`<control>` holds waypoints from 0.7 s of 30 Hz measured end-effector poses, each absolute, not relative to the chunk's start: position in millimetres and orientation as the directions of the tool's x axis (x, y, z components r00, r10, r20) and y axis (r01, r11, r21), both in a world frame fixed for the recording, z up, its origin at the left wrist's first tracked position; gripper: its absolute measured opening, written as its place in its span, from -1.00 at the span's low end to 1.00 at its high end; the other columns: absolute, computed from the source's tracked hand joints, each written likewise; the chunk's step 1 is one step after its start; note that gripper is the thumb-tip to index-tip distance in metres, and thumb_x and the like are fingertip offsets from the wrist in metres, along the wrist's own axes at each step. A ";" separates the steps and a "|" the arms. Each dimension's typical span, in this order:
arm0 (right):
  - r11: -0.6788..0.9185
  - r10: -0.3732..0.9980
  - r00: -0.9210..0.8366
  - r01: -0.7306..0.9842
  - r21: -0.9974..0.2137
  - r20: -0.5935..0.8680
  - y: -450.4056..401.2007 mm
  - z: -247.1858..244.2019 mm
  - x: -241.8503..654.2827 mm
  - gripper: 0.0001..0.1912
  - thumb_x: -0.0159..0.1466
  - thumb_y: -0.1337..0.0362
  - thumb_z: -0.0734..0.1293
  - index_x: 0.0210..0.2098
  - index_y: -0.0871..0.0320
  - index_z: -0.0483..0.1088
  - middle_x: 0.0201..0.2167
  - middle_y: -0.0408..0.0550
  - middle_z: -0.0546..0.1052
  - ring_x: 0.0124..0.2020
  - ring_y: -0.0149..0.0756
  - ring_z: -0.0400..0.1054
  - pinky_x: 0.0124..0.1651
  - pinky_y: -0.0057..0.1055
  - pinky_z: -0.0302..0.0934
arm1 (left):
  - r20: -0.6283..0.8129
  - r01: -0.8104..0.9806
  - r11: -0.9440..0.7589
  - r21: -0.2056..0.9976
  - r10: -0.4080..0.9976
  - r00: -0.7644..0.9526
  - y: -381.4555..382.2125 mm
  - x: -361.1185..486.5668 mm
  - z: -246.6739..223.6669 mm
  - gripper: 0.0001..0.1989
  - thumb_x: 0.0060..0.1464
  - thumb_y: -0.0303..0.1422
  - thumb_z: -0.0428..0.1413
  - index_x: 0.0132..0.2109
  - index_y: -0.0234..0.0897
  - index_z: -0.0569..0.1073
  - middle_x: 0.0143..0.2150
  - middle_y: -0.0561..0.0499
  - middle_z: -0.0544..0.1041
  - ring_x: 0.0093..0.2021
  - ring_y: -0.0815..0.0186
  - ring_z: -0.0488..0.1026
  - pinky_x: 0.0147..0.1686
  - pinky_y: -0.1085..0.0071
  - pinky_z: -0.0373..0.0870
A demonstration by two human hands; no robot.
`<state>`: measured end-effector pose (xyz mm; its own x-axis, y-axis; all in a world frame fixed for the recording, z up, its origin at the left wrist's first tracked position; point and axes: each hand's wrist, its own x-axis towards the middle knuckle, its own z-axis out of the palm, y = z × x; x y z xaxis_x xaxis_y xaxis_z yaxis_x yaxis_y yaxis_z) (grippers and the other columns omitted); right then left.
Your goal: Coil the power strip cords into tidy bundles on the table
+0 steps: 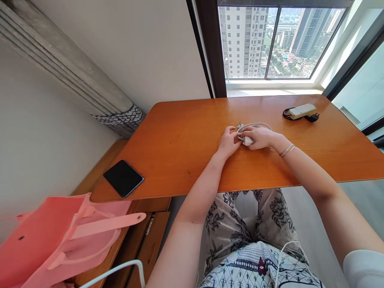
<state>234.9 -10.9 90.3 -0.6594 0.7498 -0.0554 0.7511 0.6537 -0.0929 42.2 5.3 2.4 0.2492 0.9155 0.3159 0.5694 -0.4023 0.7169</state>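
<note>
A white cable is looped near the middle of the wooden table, with a small plug showing at its upper left. Under my right hand lies a white block-shaped piece, which those fingers wrap from above. My left hand meets it from the left, its fingertips pinching the cable beside the block. Both hands almost touch each other. The fingers partly cover the cable and the block, so the exact joint between them is hidden.
The wooden table carries a black tablet or phone at the front left and a power strip with black cord at the back right. A pink bag sits beyond the left edge. Behind the table is a window.
</note>
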 end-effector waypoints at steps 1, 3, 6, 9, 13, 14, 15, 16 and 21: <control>0.649 0.754 -0.655 0.755 -0.094 -0.054 -13.6 89.8 236.0 -0.39 0.17 0.22 0.38 0.22 0.11 0.40 0.26 0.12 0.45 0.05 0.04 0.48 0.03 -0.20 0.29 | 0.332 0.588 -0.421 0.691 0.907 0.259 4.6 41.5 3.9 -0.76 0.02 -0.48 0.26 -0.11 -0.25 0.60 0.36 -0.19 0.35 0.16 0.10 0.52 0.19 0.16 0.48; 0.631 0.771 -0.636 0.770 -0.099 -0.037 -18.6 87.9 238.8 -0.31 0.15 0.22 0.39 0.27 0.17 0.33 0.25 0.20 0.44 0.06 0.09 0.47 0.05 -0.16 0.28 | 0.349 0.603 -0.464 0.648 0.886 0.307 3.8 40.6 7.1 -0.76 0.02 -0.50 0.26 -0.13 -0.21 0.61 0.43 -0.13 0.31 0.26 0.07 0.46 0.30 0.11 0.39; 0.599 0.796 -0.605 0.791 -0.122 -0.011 -23.3 83.8 245.2 -0.31 0.14 0.22 0.39 0.26 0.19 0.31 0.19 0.21 0.48 0.05 0.09 0.47 0.05 -0.15 0.27 | 0.339 0.614 -0.522 0.592 0.852 0.398 3.1 40.5 11.1 -0.74 0.03 -0.54 0.25 -0.12 -0.18 0.60 0.36 -0.10 0.44 0.37 0.07 0.37 0.38 0.05 0.29; 0.589 0.801 -0.598 0.785 -0.193 0.011 -24.4 80.0 254.6 -0.37 0.18 0.19 0.38 0.24 0.14 0.33 0.17 0.15 0.51 0.07 0.04 0.46 0.07 -0.17 0.27 | 0.326 0.633 -0.541 0.554 0.840 0.433 1.8 41.3 13.5 -0.74 0.03 -0.55 0.25 -0.12 -0.19 0.59 0.33 -0.12 0.48 0.40 0.07 0.33 0.41 0.04 0.25; 0.556 0.821 -0.569 0.784 -0.275 0.038 -24.4 76.8 270.2 -0.33 0.20 0.09 0.41 0.27 0.09 0.32 0.19 0.09 0.52 0.16 0.04 0.42 0.13 -0.15 0.28 | 0.316 0.633 -0.526 0.569 0.850 0.423 -0.7 41.6 14.3 -0.72 0.03 -0.51 0.26 -0.08 -0.19 0.59 0.33 -0.14 0.48 0.37 0.05 0.38 0.37 0.03 0.30; 0.533 0.836 -0.548 0.799 -0.277 0.028 -24.8 76.3 274.1 -0.30 0.18 0.07 0.43 0.28 0.08 0.31 0.19 0.08 0.52 0.16 0.05 0.42 0.13 -0.14 0.29 | 0.308 0.632 -0.518 0.576 0.854 0.418 -1.2 41.5 14.2 -0.71 0.03 -0.50 0.26 -0.06 -0.19 0.59 0.33 -0.13 0.47 0.35 0.04 0.40 0.35 0.04 0.32; 0.508 0.851 -0.525 0.817 -0.272 0.013 -25.6 76.0 277.7 -0.26 0.16 0.05 0.45 0.30 0.07 0.31 0.20 0.08 0.52 0.16 0.06 0.43 0.12 -0.14 0.30 | 0.300 0.634 -0.510 0.581 0.858 0.416 -1.5 41.3 14.1 -0.70 0.04 -0.49 0.26 -0.04 -0.18 0.59 0.34 -0.13 0.47 0.34 0.04 0.42 0.34 0.05 0.34; 0.485 0.864 -0.504 0.834 -0.264 -0.005 -26.7 76.0 281.0 -0.24 0.15 0.05 0.46 0.31 0.07 0.31 0.20 0.08 0.52 0.14 0.07 0.44 0.10 -0.15 0.31 | 0.295 0.636 -0.506 0.583 0.861 0.415 -1.6 41.1 14.0 -0.69 0.04 -0.48 0.26 -0.03 -0.18 0.60 0.34 -0.13 0.47 0.33 0.03 0.43 0.33 0.05 0.35; 0.468 0.876 -0.482 0.852 -0.234 -0.005 -32.7 80.2 287.2 -0.29 0.12 0.16 0.44 0.27 0.08 0.37 0.13 0.07 0.57 0.05 0.03 0.48 0.04 -0.20 0.31 | 0.291 0.637 -0.524 0.566 0.849 0.440 -0.6 40.2 13.2 -0.56 0.05 -0.46 0.26 0.10 -0.11 0.61 0.35 -0.07 0.46 0.34 0.03 0.42 0.34 0.08 0.36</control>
<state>287.2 -32.7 80.2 -0.4823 0.8760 -0.0052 0.8522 0.4679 -0.2343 40.2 -0.6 13.2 0.4404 0.8495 0.2905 0.6367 -0.5237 0.5661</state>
